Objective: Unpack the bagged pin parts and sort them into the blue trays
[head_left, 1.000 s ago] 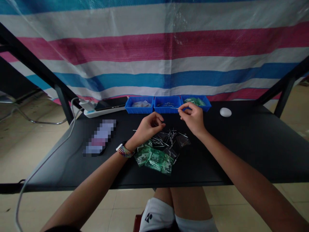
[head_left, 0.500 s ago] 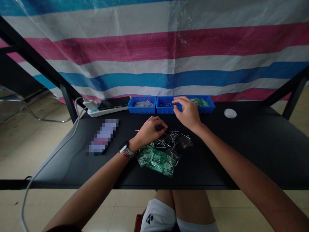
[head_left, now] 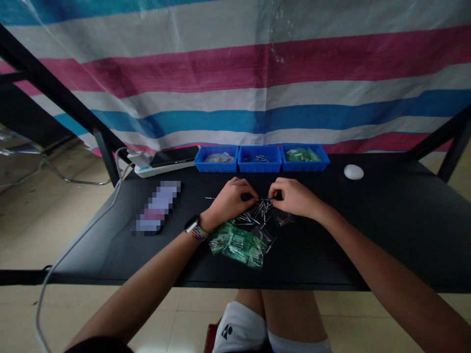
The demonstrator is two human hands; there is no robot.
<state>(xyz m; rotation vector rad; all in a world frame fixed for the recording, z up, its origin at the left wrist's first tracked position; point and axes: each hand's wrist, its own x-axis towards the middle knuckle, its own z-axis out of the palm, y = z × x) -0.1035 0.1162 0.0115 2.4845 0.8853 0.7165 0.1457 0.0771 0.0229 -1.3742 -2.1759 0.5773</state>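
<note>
My left hand (head_left: pixel 234 198) is closed in a pinch over the left side of a pile of thin metal rivets (head_left: pixel 262 210). Opposite it, my right hand (head_left: pixel 295 198) pinches too, its fingertips close to those of the left. A thin rivet (head_left: pixel 264 199) spans the small gap between the two pinches. Below my hands lie green plastic bags (head_left: pixel 239 245) with small pale pieces inside. A small clear bag (head_left: pixel 282 216) sits under my right hand, and another clear bag (head_left: pixel 262 234) is beside the green ones.
Along the back stand three blue bins: left (head_left: pixel 216 167) with clear bags, middle (head_left: pixel 259 167) with several rivets, right (head_left: pixel 305 167) with green bags. A white mouse (head_left: pixel 353 172) is to the right. A power strip (head_left: pixel 164 169) and a pixelated phone-like object (head_left: pixel 157 207) lie left.
My right hand has come back from over the middle bin, down to the rivet pile beside my left hand. The left hand has shifted slightly right, still pinching.
</note>
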